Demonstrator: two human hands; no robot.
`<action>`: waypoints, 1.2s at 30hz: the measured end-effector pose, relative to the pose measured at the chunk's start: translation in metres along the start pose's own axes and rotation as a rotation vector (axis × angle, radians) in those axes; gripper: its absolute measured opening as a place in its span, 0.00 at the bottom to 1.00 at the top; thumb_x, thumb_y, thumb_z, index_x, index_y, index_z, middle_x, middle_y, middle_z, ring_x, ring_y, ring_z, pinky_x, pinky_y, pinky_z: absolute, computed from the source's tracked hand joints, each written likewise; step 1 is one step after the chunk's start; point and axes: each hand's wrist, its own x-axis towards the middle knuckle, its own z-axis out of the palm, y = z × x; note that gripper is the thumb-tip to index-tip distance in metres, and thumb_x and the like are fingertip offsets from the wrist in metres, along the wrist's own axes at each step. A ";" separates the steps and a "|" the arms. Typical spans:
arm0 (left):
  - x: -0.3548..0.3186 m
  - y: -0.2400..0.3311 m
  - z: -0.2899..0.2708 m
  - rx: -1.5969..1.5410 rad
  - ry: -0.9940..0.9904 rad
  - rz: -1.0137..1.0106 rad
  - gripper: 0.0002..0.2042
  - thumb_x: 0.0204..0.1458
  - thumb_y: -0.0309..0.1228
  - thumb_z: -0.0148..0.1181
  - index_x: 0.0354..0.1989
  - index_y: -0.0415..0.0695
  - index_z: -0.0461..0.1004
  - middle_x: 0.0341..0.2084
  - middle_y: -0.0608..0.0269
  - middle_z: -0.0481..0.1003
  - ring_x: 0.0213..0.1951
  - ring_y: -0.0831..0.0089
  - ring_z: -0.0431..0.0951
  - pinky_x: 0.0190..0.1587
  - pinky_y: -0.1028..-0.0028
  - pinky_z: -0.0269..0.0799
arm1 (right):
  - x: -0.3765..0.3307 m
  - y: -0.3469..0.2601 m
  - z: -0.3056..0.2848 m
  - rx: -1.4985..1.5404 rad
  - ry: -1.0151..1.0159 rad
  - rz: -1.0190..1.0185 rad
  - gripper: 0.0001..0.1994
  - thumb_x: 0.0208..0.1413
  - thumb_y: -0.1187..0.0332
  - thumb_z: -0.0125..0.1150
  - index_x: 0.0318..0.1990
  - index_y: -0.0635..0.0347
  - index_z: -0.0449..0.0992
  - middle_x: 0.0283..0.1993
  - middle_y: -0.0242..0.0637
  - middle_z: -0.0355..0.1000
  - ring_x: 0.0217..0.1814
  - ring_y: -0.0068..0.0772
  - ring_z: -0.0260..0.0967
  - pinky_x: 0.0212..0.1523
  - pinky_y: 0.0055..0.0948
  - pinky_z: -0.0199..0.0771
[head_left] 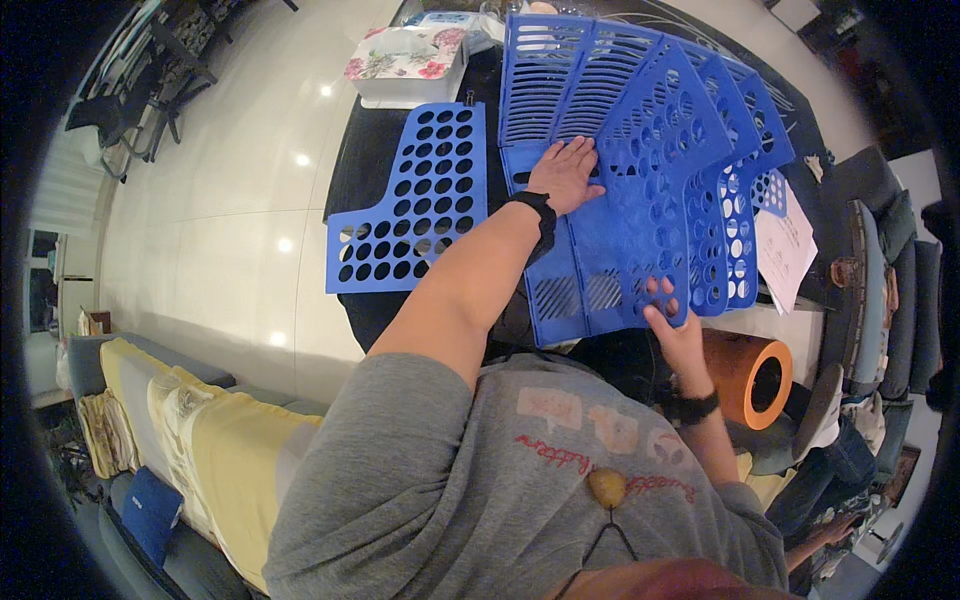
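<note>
A blue plastic file rack (560, 235) lies partly assembled on the dark table, its slotted back panel (553, 92) on the far side. Several divider panels with round holes rise from its right part. My left hand (566, 176) lies flat, fingers stretched, on the rack near the joint of base and back. At the near right corner my right hand (680, 338) grips the lower edge of a divider panel (650, 215), the thumb in front and some fingers showing through its holes. A loose L-shaped blue panel (480, 190) with round holes lies left of the rack.
A floral tissue box (410, 62) stands at the far left of the table (375, 150). White paper sheets (787, 245) lie right of the rack. An orange cylinder (735, 375) is near my right forearm. Another person's hand (838, 528) shows at lower right; a yellow-draped sofa (235, 430) is at left.
</note>
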 end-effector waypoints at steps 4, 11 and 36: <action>-0.001 0.000 -0.001 0.004 -0.009 -0.005 0.33 0.55 0.54 0.45 0.61 0.39 0.58 0.64 0.55 0.55 0.66 0.62 0.51 0.65 0.61 0.47 | 0.009 0.012 0.008 0.091 0.270 -0.005 0.19 0.59 0.72 0.53 0.57 0.72 0.63 0.49 0.44 0.71 0.48 0.31 0.71 0.44 0.27 0.73; -0.001 -0.001 0.004 0.025 0.045 0.009 0.34 0.54 0.55 0.45 0.61 0.39 0.58 0.64 0.55 0.55 0.66 0.62 0.51 0.65 0.61 0.47 | 0.020 -0.058 0.002 -0.091 0.311 -0.001 0.16 0.60 0.71 0.51 0.53 0.71 0.68 0.44 0.42 0.75 0.39 0.24 0.73 0.27 0.20 0.74; 0.031 0.045 -0.045 -0.645 -0.198 -0.056 0.35 0.57 0.51 0.46 0.59 0.28 0.57 0.58 0.36 0.58 0.62 0.48 0.57 0.63 0.63 0.52 | 0.114 -0.194 -0.097 -0.726 0.074 -0.174 0.14 0.55 0.63 0.55 0.48 0.55 0.75 0.33 0.29 0.76 0.26 0.17 0.69 0.19 0.18 0.63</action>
